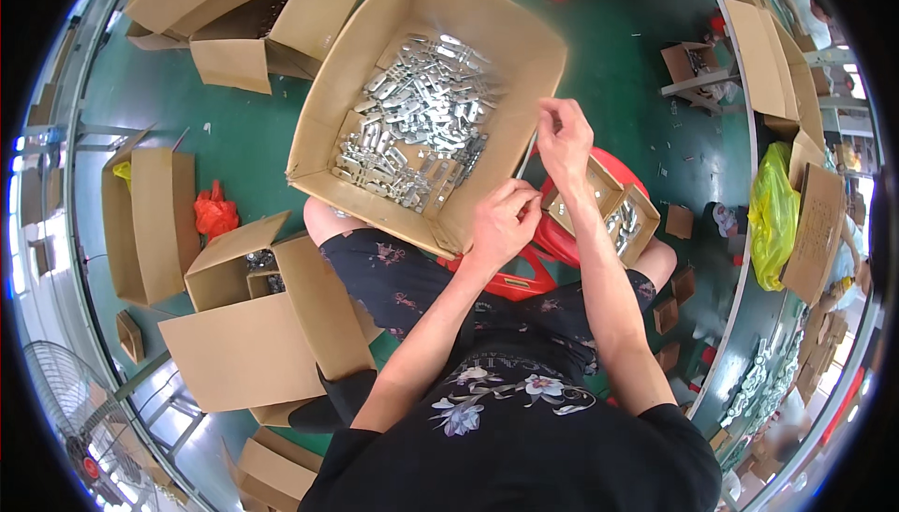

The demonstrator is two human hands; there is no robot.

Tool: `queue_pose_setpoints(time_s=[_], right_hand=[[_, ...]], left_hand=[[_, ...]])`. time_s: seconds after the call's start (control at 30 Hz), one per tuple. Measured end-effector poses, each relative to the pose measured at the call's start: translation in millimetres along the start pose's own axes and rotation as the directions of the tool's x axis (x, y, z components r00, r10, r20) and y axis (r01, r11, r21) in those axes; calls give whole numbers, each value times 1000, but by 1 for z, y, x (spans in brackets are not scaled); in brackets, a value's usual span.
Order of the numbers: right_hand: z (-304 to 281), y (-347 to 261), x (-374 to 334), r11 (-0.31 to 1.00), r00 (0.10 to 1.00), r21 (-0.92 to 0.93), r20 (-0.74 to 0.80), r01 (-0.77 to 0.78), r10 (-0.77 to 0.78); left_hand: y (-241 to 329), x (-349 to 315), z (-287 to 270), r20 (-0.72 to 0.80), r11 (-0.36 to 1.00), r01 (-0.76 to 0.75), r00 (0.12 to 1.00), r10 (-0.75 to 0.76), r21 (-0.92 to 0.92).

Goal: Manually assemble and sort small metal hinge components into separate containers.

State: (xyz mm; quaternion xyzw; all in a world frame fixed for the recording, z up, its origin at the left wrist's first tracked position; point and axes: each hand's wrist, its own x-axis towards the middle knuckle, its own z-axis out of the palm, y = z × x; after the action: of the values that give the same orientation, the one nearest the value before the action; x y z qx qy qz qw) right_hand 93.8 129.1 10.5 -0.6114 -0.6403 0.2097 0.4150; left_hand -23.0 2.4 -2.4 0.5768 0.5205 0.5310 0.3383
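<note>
My left hand point(506, 220) is closed, thumb and fingertips pinched together, by the near right corner of a big open cardboard box point(517, 44). What it pinches is too small to make out; a thin greyish strip shows just above its fingertips. My right hand point(565, 144) is raised beside the box's right wall, its fingers curled together in a pinch, and anything in them is hidden. Many shiny metal hinge-like parts point(426, 91) lie heaped in the box. Right of my hands, a small divided cardboard tray point(609, 178) with small metal pieces rests on a red stool point(562, 241).
Open cartons stand to the left, one point(239, 348) near my leg and another point(164, 222) beside a red plastic bag point(216, 212). A workbench point(730, 353) runs along the right, with a yellow-green bag point(773, 217). A fan point(80, 400) stands at lower left.
</note>
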Motion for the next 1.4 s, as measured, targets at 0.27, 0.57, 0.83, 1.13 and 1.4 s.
queue_pose_setpoints(time_s=[0.27, 0.57, 0.83, 1.13, 1.4], right_hand=[[117, -20, 20, 900, 687, -117, 690, 419, -230], [204, -1, 24, 760, 669, -298, 706, 578, -232], [214, -12, 23, 746, 625, -191, 695, 638, -356], [173, -35, 33, 775, 688, -49, 499, 630, -527], [59, -18, 29, 636, 885, 628, 414, -448, 215]], left_hand=[[7, -2, -5, 51, 989, 96, 995, -91, -114], [-16, -23, 15, 58, 979, 131, 991, -123, -158], [-18, -23, 17, 63, 981, 108, 993, -100, -159], [-8, -17, 16, 5, 986, 2, 1000, -1, -166], [0, -15, 16, 105, 959, 184, 981, -164, -216]])
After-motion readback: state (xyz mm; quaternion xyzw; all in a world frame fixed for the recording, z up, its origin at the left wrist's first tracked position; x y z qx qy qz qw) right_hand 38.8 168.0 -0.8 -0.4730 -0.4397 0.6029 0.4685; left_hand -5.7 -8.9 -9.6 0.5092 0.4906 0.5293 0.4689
